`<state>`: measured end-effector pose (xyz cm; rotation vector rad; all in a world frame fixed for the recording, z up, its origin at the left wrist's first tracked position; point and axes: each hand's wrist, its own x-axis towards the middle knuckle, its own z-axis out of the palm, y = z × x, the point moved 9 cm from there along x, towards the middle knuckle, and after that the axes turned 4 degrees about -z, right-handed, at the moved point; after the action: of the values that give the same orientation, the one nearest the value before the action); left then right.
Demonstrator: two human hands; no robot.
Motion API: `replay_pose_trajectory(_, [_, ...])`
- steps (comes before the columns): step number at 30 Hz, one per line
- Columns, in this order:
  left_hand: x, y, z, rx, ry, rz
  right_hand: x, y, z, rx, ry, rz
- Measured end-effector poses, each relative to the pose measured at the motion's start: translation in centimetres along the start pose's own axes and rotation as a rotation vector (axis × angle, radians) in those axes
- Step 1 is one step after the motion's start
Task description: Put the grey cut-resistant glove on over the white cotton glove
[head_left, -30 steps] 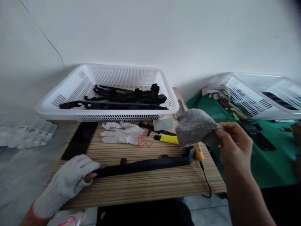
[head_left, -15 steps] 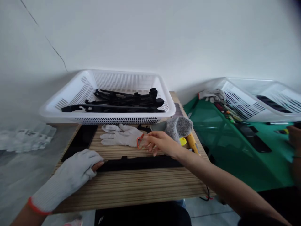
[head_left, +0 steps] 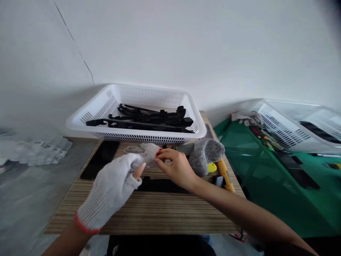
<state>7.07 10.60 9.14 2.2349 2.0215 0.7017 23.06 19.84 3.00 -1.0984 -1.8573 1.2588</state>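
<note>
Right hand (head_left: 176, 166) palm down, pinching white glove (head_left: 149, 152); left hand (head_left: 115, 182) curled.

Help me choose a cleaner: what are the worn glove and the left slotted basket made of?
Worn glove: seemingly knitted yarn, matte, with ribbing toward the wrist; fiber unclear. Left slotted basket: probably molded plastic, softly shiny, with a smooth rounded rim.

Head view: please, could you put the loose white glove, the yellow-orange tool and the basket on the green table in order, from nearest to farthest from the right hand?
1. Loose white glove: at the fingers of the right hand.
2. Yellow-orange tool: to the right, past the grey cloth.
3. Basket: far right, on the green table.
</note>
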Motion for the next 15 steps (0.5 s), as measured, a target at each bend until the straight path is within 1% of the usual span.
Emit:
replay_pose_trajectory(2, [0.9, 1.1, 1.2, -0.137, -0.094, -0.129, -1.9, -3.4, 0.3, -0.106, 0.029, -0.338])
replay_pose_trajectory(3, [1.2, 1.6, 1.8, -0.194, -0.122, -0.173, -3.1, -4.6, 0.6, -0.152, 0.034, -0.477])
replay_pose_trajectory(4, [1.4, 2.1, 2.4, -0.261, -0.141, -0.192, -4.3, -5.4, 0.9, -0.185, 0.037, -0.567])
replay_pose_trajectory(5, [1.5, 2.4, 3.0, -0.328, -0.154, -0.199, -5.3, -5.8, 1.0, -0.205, 0.042, -0.62])
replay_pose_trajectory(6, [1.5, 2.6, 3.4, -0.381, -0.155, -0.197, -6.0, -6.0, 1.0, -0.209, 0.048, -0.639])
replay_pose_trajectory(7, [1.5, 2.7, 3.8, -0.408, -0.154, -0.191, -6.6, -6.0, 0.8, -0.194, 0.057, -0.623])
replay_pose_trajectory(8, [1.4, 2.7, 4.1, -0.397, -0.146, -0.184, -6.9, -5.7, 0.5, -0.163, 0.064, -0.576])
replay_pose_trajectory(10, [1.0, 3.0, 4.2, -0.263, -0.088, -0.142, -6.9, -4.3, 0.1, -0.087, 0.044, -0.409])
replay_pose_trajectory(11, [0.9, 3.5, 4.0, -0.173, -0.035, -0.092, -6.7, -3.4, 0.3, -0.046, 0.014, -0.316])
replay_pose_trajectory(13, [0.3, 5.4, 3.5, -0.021, 0.112, 0.051, -6.3, -1.5, 1.0, 0.062, -0.057, -0.156])
replay_pose_trajectory(15, [-0.7, 7.8, 3.2, 0.054, 0.267, 0.2, -5.8, 0.4, 1.5, 0.175, -0.054, -0.047])
